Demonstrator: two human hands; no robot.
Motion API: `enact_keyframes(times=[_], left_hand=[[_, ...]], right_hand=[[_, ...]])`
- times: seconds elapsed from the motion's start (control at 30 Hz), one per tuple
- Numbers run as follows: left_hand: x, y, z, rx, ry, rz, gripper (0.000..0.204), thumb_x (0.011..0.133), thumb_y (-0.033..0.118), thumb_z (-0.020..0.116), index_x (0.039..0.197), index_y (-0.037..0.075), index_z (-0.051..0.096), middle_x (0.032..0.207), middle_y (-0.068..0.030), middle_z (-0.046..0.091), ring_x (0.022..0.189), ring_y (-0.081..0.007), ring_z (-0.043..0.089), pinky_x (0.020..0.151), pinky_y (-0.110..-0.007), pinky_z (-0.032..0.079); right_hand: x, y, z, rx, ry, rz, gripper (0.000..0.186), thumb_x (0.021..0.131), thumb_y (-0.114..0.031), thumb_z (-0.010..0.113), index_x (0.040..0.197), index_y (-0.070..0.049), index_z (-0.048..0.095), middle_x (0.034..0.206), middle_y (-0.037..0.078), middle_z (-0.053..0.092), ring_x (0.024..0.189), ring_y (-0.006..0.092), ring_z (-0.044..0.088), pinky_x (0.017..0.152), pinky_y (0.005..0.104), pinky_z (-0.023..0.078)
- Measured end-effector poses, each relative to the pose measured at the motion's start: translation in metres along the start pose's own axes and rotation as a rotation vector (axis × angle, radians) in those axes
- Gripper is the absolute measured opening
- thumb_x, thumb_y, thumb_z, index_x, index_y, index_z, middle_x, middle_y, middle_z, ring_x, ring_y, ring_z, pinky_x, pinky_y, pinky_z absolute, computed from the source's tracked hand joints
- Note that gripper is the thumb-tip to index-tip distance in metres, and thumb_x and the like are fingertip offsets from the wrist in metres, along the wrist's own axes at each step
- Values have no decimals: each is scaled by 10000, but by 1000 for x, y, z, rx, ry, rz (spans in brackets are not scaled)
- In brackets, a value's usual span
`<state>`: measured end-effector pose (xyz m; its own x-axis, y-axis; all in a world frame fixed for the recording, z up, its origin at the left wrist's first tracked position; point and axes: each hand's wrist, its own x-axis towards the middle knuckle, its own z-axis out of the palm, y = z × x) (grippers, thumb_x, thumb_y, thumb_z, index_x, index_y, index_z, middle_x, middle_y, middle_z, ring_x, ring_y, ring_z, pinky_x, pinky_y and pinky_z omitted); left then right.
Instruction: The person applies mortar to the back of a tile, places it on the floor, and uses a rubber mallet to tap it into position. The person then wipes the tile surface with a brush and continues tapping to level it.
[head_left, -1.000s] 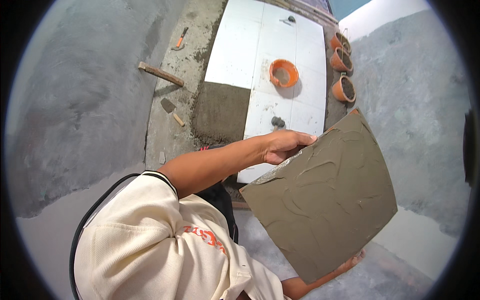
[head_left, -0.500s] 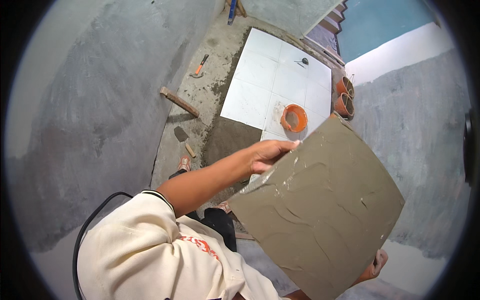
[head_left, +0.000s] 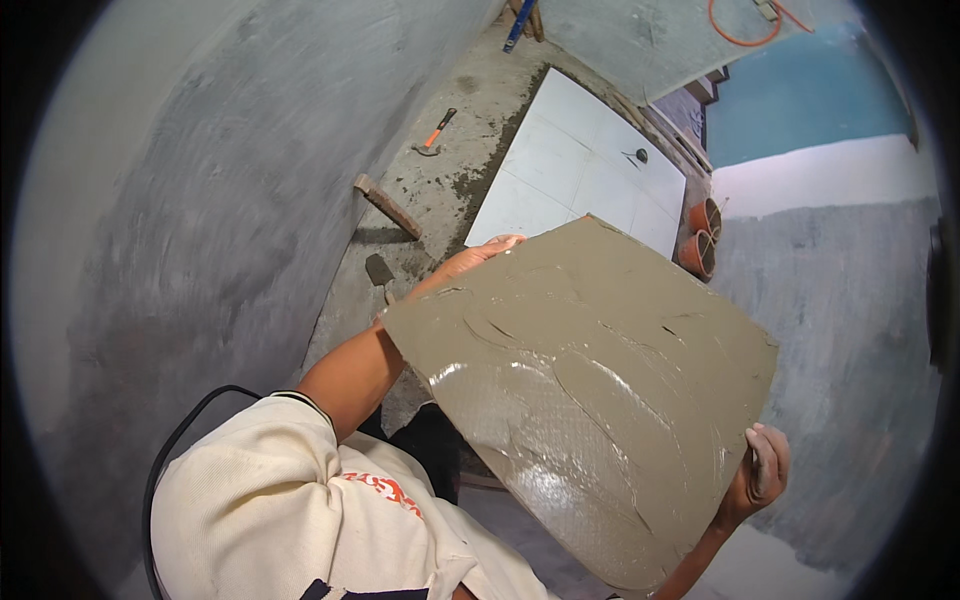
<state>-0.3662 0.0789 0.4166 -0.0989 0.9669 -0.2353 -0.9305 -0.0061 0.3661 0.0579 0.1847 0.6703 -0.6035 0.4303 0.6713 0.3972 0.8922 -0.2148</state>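
Turned since the earlier frame, the mortar-coated tile [head_left: 610, 350] now hides the orange tub beyond it, and its left corner overlaps the left forearm [head_left: 350, 375]. It hangs between the two hands, coated face toward the camera, with no clear long axis: it looks nearly square. Its far-left edge is at the left hand [head_left: 488, 248], its right edge at the right hand [head_left: 766, 468], so the line from hand to hand slants across it.

Left fingers close on that far edge; how far they reach underneath is hidden. Right fingers curl at the opposite edge, partly closed, with their grip underneath out of sight. Both hands appear to bear the tile.

Laid white tiles [head_left: 550, 150] lie ahead, past the tile's far edge; the left hand is nearer to them. A trowel [head_left: 379, 268] lies on the floor left of the left hand.
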Motion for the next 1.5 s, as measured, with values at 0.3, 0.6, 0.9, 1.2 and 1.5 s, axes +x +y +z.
enact_keyframes(times=[0.3, 0.6, 0.9, 1.2, 1.5], left_hand=[[7, -15, -62, -172, 66, 208, 380, 1113, 314, 569, 1437, 117, 584, 1312, -64, 656, 1243, -191, 637, 1076, -410, 544], [26, -106, -111, -367, 206, 213, 205, 1008, 158, 725, 1205, 179, 669, 1278, -45, 672, 1294, -220, 602, 1136, -601, 490], [43, -167, -246, 126, 851, 5, 477, 973, 228, 792, 1388, 33, 659, 1308, -46, 669, 1258, -198, 589, 1079, -487, 510], [70, -205, -512, 761, 1062, -73, 558, 870, 211, 892, 1250, -149, 697, 1052, -133, 763, 923, -184, 703, 857, -301, 553], [128, -264, -652, 623, 1119, 128, 501, 891, 113, 853, 1291, -134, 680, 1140, -168, 759, 974, -209, 722, 871, -320, 570]], right_hand=[[103, -26, 55, 24, -171, -236, 318, 756, 176, 769, 1006, -16, 729, 957, 98, 702, 866, 269, 686, 764, 365, 541], [143, -19, 155, 184, -319, -100, 214, 836, 133, 760, 1008, 25, 694, 962, 100, 655, 851, 226, 632, 774, 352, 523], [35, 118, 356, 260, -404, 310, 189, 970, -129, 756, 1047, 32, 692, 916, 63, 617, 828, 148, 571, 758, 288, 485], [-290, 236, 600, 385, -484, 955, 332, 954, -226, 788, 1083, 65, 693, 901, 52, 630, 842, 134, 549, 780, 287, 487], [-531, 266, 721, 473, -429, 1249, 443, 992, -294, 763, 1185, 88, 652, 969, 75, 653, 903, 147, 580, 834, 303, 497]])
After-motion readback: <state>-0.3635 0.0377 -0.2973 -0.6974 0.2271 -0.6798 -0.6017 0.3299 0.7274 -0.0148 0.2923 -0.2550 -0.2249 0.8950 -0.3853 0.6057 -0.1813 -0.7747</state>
